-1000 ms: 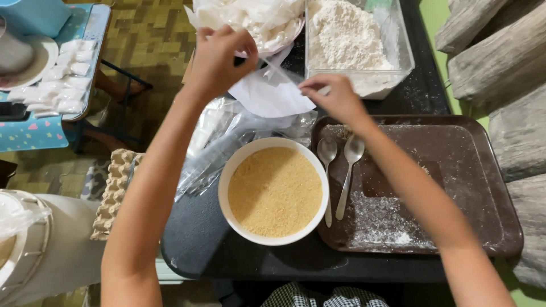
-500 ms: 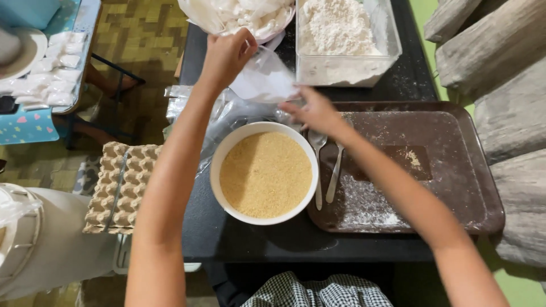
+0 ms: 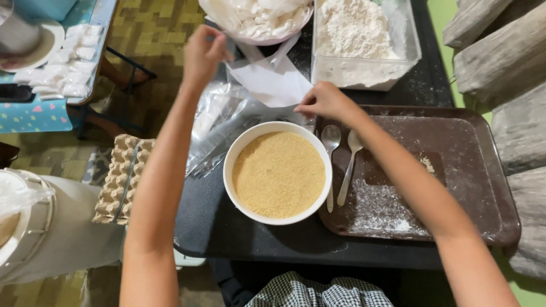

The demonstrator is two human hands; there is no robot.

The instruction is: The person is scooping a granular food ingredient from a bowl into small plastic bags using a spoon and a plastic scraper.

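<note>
Both hands now hold one clear plastic bag [image 3: 267,79] by opposite edges near the top centre of the frame, stretched between them over the dark surface [image 3: 227,227]. The left hand [image 3: 202,54] sits higher and further left than a second ago, its fingers pressed together in a pinch on the bag's upper left corner. The right hand [image 3: 324,101] has come lower and closer to the white bowl of golden crumbs [image 3: 277,173], its fingers curled tight on the bag's lower right edge. Over the last second the two hands have drawn apart, so the bag, bunched between them before, is now pulled flatter and shows a broad pale face. It looks as though the bag is being opened or smoothed out rather than set down, though whether its mouth is open cannot be told. The bag hangs just below the bowl of white pieces [image 3: 256,20] at the top edge and left of the clear tub of flour [image 3: 364,42]. More crumpled plastic [image 3: 219,122] lies under it. Two spoons [image 3: 341,153] rest untouched on the brown tray [image 3: 455,182] at right, just below the right hand. An egg carton [image 3: 116,176] sits off the surface's left edge.
</note>
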